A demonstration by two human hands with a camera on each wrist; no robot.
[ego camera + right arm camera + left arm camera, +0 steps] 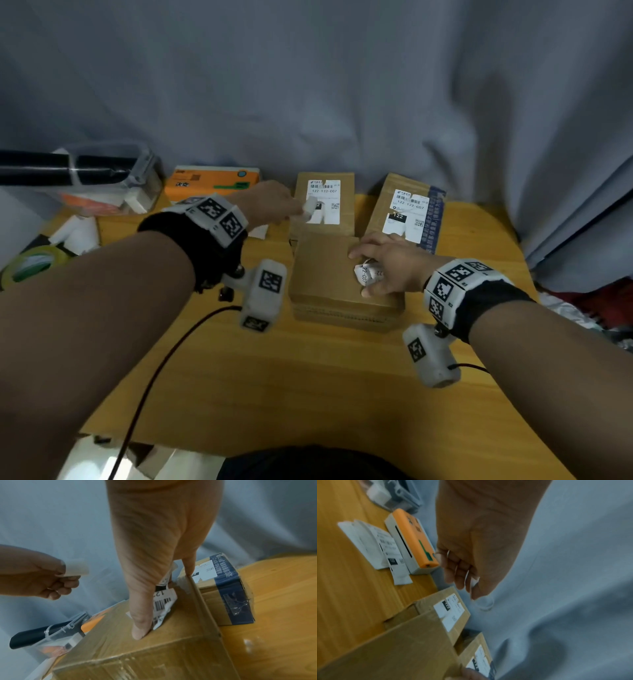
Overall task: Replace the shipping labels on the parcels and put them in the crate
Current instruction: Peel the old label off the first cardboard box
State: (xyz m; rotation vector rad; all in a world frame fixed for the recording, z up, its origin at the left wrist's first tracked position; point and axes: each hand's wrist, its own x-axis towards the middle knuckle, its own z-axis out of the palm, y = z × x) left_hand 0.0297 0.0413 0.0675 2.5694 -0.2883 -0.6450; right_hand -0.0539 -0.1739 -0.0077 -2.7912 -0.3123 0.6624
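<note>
- Toward the far edge of the surface (342, 394), head view: the near parcel (329, 274) sits under the right hand (387, 267), which grips a crumpled old label (368, 272). Thin paper, likely to tear; best peeled from a lifted corner.
- Left wrist view: the left hand (471, 566) hangs above the far parcel (447, 609), fingers curled.
- Right wrist view: the left hand pinches a white label scrap (77, 568). The taped carton looks stiff and light, best gripped by opposite sides.
</note>
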